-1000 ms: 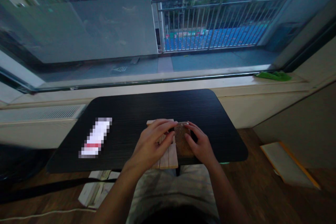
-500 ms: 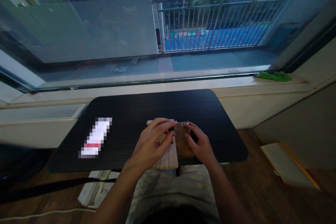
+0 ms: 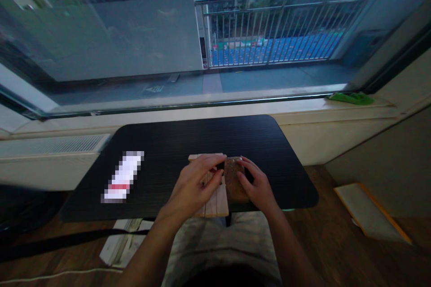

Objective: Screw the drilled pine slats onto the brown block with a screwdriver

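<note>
A board [image 3: 215, 204] lies at the near edge of the bench [image 3: 168, 139], with a block [image 3: 233, 181] touching its right side. A packet [image 3: 123, 176] lies well to the left. Behind and to the right, a cloth [image 3: 350, 97] sits on the sill [image 3: 303, 108].

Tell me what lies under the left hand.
A pale slatted wooden board on the black table; its near end shows past the left hand. The board's middle is covered, so anything there is hidden.
</note>
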Demonstrator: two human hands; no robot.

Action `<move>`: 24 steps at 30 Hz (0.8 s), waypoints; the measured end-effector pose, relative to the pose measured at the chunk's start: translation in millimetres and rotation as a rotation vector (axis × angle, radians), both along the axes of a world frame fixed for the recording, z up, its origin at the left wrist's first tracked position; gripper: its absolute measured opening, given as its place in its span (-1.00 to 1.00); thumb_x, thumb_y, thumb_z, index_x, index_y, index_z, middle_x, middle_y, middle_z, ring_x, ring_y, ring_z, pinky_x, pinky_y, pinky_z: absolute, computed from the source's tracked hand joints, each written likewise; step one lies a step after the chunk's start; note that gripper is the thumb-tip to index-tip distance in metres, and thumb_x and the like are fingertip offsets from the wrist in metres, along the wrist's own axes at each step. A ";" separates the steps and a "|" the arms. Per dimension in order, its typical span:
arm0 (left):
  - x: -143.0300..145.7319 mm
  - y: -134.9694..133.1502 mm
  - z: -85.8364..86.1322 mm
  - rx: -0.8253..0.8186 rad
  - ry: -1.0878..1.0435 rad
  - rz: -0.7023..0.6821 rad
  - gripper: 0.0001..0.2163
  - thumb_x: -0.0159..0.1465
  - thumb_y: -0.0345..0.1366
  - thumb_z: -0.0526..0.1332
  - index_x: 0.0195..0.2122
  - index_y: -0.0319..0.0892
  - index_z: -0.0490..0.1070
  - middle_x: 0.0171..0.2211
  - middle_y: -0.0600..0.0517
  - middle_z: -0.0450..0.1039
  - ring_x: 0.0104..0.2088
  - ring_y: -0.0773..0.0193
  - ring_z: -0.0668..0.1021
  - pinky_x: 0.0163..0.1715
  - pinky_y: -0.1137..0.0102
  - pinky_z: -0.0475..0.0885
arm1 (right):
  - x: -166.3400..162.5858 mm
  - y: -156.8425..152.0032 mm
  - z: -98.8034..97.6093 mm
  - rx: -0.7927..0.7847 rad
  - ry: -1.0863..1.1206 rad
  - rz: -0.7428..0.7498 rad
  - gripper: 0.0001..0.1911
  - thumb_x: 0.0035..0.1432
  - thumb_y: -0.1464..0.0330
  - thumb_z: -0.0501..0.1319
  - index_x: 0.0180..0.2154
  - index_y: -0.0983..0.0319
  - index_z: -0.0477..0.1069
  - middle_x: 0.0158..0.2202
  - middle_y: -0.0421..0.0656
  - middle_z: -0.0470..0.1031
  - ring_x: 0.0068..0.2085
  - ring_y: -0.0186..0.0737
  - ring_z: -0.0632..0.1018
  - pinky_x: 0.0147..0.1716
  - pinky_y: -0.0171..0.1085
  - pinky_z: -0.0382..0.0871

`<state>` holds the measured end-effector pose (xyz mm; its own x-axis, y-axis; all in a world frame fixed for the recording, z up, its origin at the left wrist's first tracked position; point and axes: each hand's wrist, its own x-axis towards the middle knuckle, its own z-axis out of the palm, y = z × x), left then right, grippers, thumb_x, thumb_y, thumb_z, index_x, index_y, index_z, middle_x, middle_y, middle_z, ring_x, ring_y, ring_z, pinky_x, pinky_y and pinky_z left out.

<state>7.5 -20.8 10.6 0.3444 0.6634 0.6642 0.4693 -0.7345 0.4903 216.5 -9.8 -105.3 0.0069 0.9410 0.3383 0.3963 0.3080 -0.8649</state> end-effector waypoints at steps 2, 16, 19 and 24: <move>0.2 0.3 -0.3 0.018 -0.006 -0.013 -0.71 0.34 -0.48 0.23 0.07 -0.13 0.46 -0.04 -0.06 0.61 -0.08 0.27 0.64 -0.02 0.33 0.59 | -0.2 -0.1 0.4 -0.004 -0.001 0.001 -0.64 0.23 0.29 0.21 0.05 0.11 0.52 0.20 -0.01 0.49 0.23 0.03 0.49 0.28 0.14 0.29; -0.2 -0.9 -2.5 0.003 -0.015 0.003 -0.68 0.35 -0.48 0.20 0.10 -0.11 0.49 -0.03 -0.08 0.62 -0.07 0.22 0.65 -0.04 0.27 0.61 | -0.5 -1.5 3.9 -0.005 -0.008 -0.004 -0.64 0.22 0.29 0.21 0.04 0.11 0.53 0.19 -0.01 0.49 0.22 0.04 0.49 0.27 0.14 0.30; 0.5 -0.6 -2.4 -0.022 -0.022 -0.002 -0.71 0.34 -0.44 0.26 0.07 -0.12 0.49 -0.03 -0.09 0.61 -0.09 0.22 0.65 -0.04 0.26 0.62 | -0.5 -1.3 3.2 0.002 -0.001 -0.007 -0.65 0.23 0.29 0.22 0.04 0.10 0.53 0.19 -0.03 0.50 0.22 0.04 0.49 0.28 0.13 0.30; 1.3 0.8 -2.0 0.007 -0.021 0.004 -0.73 0.34 -0.43 0.29 0.05 -0.10 0.50 -0.06 -0.05 0.62 -0.10 0.24 0.66 -0.04 0.29 0.61 | -1.0 -0.7 1.8 -0.009 0.000 -0.009 -0.65 0.23 0.29 0.22 0.04 0.10 0.53 0.19 -0.01 0.49 0.23 0.05 0.48 0.28 0.14 0.29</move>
<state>8.8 -20.0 8.7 0.3274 0.6599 0.6762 0.4617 -0.7362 0.4949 215.4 -10.5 -103.5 0.0152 0.9439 0.3297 0.3985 0.2968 -0.8678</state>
